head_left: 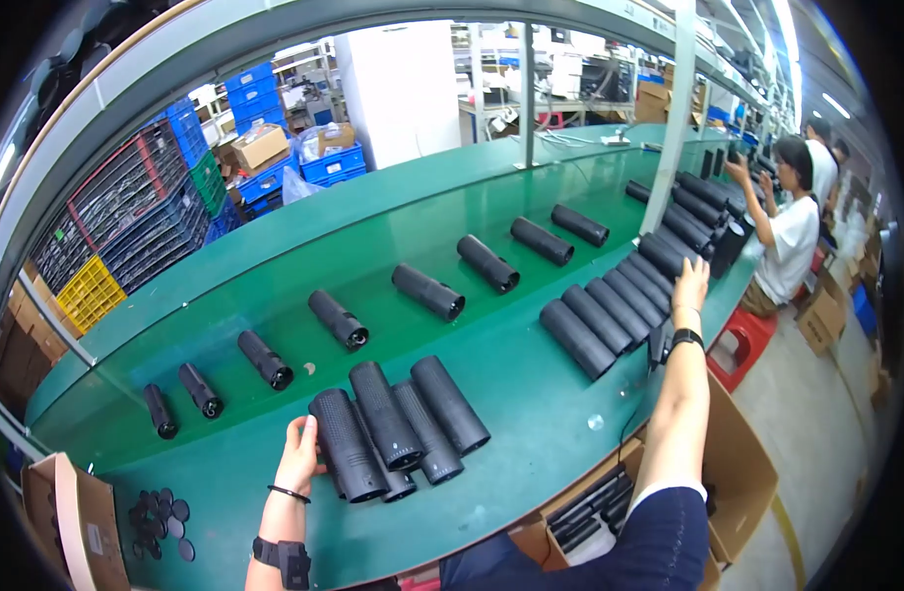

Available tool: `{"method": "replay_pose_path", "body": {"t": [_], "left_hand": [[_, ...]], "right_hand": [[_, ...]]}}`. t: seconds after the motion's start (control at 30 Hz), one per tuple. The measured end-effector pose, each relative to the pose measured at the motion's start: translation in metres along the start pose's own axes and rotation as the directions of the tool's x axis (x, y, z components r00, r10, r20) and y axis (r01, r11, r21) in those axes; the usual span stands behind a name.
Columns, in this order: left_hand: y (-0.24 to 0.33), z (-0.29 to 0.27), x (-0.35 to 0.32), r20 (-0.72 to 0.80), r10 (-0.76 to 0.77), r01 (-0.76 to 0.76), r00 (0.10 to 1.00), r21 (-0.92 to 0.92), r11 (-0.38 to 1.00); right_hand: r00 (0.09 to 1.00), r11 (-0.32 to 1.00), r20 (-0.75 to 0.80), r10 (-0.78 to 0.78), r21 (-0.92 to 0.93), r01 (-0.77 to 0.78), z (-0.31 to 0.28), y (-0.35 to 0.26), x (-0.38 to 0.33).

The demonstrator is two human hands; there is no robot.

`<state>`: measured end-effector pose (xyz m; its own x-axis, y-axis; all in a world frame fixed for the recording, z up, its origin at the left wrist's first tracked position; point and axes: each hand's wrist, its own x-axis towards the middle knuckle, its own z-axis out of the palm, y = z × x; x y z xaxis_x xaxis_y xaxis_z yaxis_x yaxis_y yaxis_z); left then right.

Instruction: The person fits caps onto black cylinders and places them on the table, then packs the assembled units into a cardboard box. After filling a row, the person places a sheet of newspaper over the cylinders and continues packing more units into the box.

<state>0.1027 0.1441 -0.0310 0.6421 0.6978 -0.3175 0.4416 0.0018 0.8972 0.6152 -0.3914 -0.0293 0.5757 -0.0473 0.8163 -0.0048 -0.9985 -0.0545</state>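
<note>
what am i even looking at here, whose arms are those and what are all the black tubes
This is one picture from a wide camera worn on a person's head, looking down, so straight edges bend near the rim. The two bare arms rising from the bottom edge belong to the wearer.

The left hand rests against a cluster of black mesh cylinders lying side by side on the green conveyor table. The right hand reaches out to a long packed row of the same cylinders. Neither hand has lifted anything.

Further back, single smaller black tubes lie spaced in a line. Small black discs sit near the left corner. Another person in a white shirt works farther along.
</note>
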Motion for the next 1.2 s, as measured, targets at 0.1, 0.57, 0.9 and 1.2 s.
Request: {"method": "replay_pose_path", "body": {"t": [0.1,0.57,0.9,1.2], "left_hand": [[-0.013,-0.007,0.001,-0.129,0.109,-0.112,0.986,-0.013,0.994],[0.03,0.027,0.019,-0.007,0.387,-0.38,0.922,0.164,0.91],[0.022,0.019,0.013,-0.257,0.5,-0.36,0.827,0.441,0.822],[0.04,0.013,-0.143,0.188,0.7,-0.471,0.689,-0.618,0.63]], "right_hand": [[0.998,0.959,-0.013,-0.064,0.275,0.065,-0.026,-0.061,0.007],[0.545,0.287,0.283,-0.789,0.954,-0.08,-0.315,-0.293,-0.159],[0.507,0.388,0.406,-0.76,0.91,-0.147,-0.328,-0.347,-0.19],[0.609,-0.156,0.091,-0.788,0.927,-0.341,-0.421,-0.265,-0.239]]}}
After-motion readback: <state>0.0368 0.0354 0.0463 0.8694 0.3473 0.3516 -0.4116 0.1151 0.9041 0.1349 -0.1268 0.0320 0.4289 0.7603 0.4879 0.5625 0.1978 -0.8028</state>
